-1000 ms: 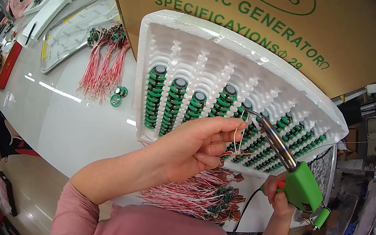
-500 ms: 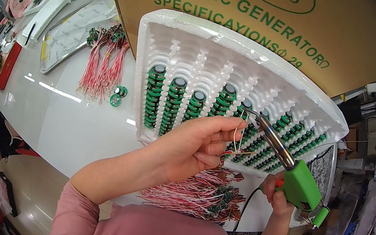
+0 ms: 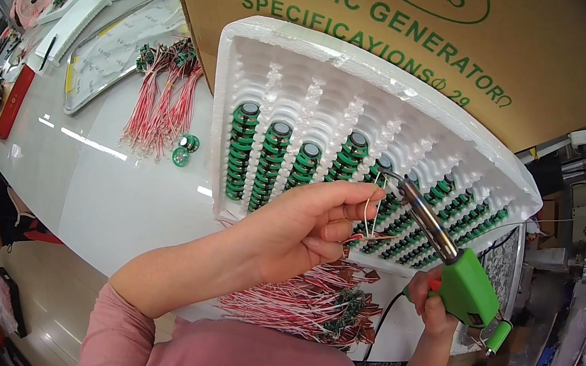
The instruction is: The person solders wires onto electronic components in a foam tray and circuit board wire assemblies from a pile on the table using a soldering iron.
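My left hand (image 3: 310, 220) is closed in a pinch on a thin white wire (image 3: 377, 214), over a white foam tray (image 3: 371, 62). In my right hand (image 3: 433, 310) is a green soldering gun (image 3: 473, 287) with a metal barrel. Its bent tip reaches to the wire's upper end by my left fingertips, near a round green component (image 3: 384, 163) in a tray row. Whether tip, wire and component touch is too small to tell. The tray holds several rows of these round green parts with dark edges. Below my left hand lies a heap of red and white wires (image 3: 290, 305).
A large cardboard box (image 3: 553, 63) stands behind the tray. To the left on the white table are bundles of red-white wires (image 3: 160, 106) with small green boards, and loose round parts (image 3: 181, 156). A dark cord (image 3: 383, 324) hangs near the right hand. Other people sit far left.
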The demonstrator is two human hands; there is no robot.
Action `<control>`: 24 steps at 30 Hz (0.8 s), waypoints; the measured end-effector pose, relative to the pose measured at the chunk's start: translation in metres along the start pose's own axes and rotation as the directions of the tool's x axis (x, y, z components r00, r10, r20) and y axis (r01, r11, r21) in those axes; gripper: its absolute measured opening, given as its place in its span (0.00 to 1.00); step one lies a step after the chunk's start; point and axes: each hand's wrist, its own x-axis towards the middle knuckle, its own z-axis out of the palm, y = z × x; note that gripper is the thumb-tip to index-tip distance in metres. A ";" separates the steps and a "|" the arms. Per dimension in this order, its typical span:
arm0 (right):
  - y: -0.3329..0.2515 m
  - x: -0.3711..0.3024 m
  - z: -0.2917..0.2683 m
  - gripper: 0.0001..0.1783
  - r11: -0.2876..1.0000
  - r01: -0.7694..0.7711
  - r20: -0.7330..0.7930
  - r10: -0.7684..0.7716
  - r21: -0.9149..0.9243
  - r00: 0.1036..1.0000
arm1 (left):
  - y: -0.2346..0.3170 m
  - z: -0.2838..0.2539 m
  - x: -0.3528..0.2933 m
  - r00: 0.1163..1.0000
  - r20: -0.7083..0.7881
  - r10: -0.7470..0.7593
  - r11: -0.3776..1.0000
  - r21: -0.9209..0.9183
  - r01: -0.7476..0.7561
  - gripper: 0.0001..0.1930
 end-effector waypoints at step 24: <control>-0.009 0.007 0.005 0.26 0.999 -0.012 0.104 0.008 0.042 0.994 | 0.000 -0.001 0.000 1.000 0.019 -0.008 1.000 -0.024 0.008 0.07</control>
